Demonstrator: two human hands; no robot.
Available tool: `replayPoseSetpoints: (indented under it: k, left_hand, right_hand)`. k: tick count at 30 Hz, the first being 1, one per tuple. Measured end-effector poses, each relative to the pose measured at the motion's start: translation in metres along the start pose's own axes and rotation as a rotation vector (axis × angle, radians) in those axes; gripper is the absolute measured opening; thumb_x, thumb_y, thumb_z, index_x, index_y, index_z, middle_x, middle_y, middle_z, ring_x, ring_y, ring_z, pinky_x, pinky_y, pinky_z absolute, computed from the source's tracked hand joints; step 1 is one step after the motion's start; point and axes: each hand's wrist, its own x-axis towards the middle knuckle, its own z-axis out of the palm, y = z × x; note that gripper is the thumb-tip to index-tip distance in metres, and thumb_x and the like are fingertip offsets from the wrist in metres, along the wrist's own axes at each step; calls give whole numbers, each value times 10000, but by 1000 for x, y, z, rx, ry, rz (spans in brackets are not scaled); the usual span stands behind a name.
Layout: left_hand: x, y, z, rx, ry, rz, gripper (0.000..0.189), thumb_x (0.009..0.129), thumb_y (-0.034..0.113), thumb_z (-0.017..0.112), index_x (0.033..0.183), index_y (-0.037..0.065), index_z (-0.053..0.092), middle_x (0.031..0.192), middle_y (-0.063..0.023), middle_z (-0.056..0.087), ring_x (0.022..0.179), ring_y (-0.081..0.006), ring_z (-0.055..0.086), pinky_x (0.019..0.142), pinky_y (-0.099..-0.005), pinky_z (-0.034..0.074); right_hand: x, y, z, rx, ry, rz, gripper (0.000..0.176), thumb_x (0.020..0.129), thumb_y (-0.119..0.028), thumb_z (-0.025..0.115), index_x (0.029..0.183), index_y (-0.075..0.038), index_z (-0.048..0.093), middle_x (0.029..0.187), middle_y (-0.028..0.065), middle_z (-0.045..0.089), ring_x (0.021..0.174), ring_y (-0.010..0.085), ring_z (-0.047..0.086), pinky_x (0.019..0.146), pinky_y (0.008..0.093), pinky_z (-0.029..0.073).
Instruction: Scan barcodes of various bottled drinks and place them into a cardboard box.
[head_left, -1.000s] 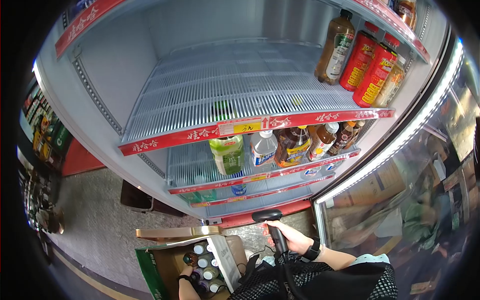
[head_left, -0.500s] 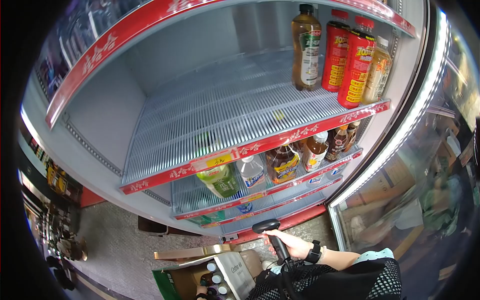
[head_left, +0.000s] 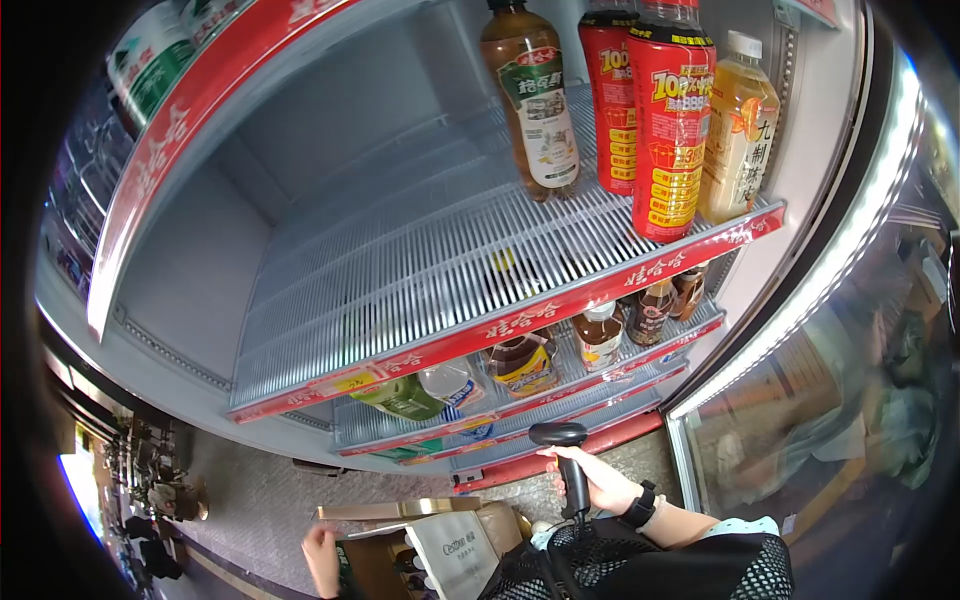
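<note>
My right hand (head_left: 605, 485), with a black band at the wrist, wraps around a black handle (head_left: 575, 484) that has a flat rounded top. A cord or strap runs down from this handle. At the bottom of the view my left hand (head_left: 321, 555) is raised at the left side of an open cardboard box (head_left: 455, 550). Its fingers look curled; what they hold, if anything, I cannot make out. A green edge of the box shows right beside it. Inside the box stand bottles (head_left: 413, 568), partly hidden by a white flap.
A cooler shelf (head_left: 400, 250) carries a brown drink bottle (head_left: 535, 110), two red bottles (head_left: 668, 140) and a pale yellow bottle (head_left: 738, 130) at its right. Lower shelves hold several bottles, including a green one (head_left: 405, 397). The glass door (head_left: 780, 430) stands open at right.
My left hand has come up out of the box to its left side. My right hand keeps hold of the handle. The view has moved closer to the shelf bottles.
</note>
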Motion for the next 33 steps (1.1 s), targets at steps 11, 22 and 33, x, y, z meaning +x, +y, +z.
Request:
replayPoseSetpoints:
  k: [11, 22, 33]
  left_hand:
    - [108, 351, 75, -315, -293, 698, 553, 763, 184, 596, 1220, -1, 346, 1276, -191, 360, 1171, -283, 387, 960, -389, 333]
    - [179, 446, 155, -370, -334, 633, 502, 740, 340, 654, 1127, 58, 503, 1053, -69, 585, 1014, -200, 531, 808, -398, 452]
    - [144, 408, 110, -489, -387, 569, 286, 776, 201, 608, 1012, 40, 587, 999, -70, 603, 914, -176, 577, 740, -322, 476]
  right_hand:
    - [-36, -48, -30, 42, -28, -175, 320, 850, -262, 520, 1081, -42, 494, 800, 34, 523, 593, 121, 517, 561, 250, 447]
    - [-67, -58, -61, 69, 42, -287, 348, 866, -236, 474, 1148, -35, 441, 816, 56, 493, 571, 158, 498, 562, 298, 426]
    - [-76, -67, -63, 95, 44, -329, 287, 862, -205, 489, 1094, -39, 467, 767, 51, 504, 582, 140, 510, 552, 282, 439]
